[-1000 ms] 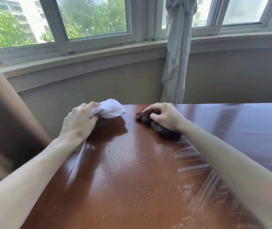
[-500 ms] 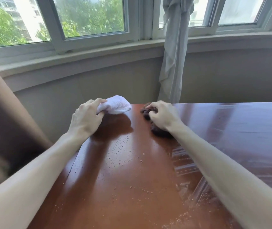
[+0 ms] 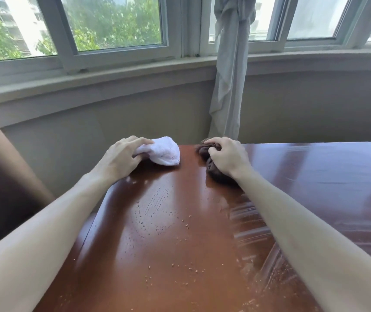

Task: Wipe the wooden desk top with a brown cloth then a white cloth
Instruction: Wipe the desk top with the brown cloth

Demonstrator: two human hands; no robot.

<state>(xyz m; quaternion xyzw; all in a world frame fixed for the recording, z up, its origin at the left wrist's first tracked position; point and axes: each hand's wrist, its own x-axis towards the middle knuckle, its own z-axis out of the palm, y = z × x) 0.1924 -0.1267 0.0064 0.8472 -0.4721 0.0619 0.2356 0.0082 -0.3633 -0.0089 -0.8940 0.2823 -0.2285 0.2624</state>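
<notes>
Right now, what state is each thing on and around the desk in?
white cloth: bunched, held by left hand, at desk's far edge
brown cloth: crumpled under right hand, on desk
wooden desk top: glossy, crumbs and droplets scattered, wet streaks at right
curtain: tied back
window: closed

white cloth (image 3: 165, 152) left of brown cloth (image 3: 211, 164), both at desk top's (image 3: 180, 233) far edge

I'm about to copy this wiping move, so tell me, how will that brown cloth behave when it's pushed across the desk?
The brown cloth is bunched under the right hand, so it is probably soft and floppy, not stiff. It should slide fairly easily on the glossy desk top. It looks light, and will likely push the crumbs along.
</notes>
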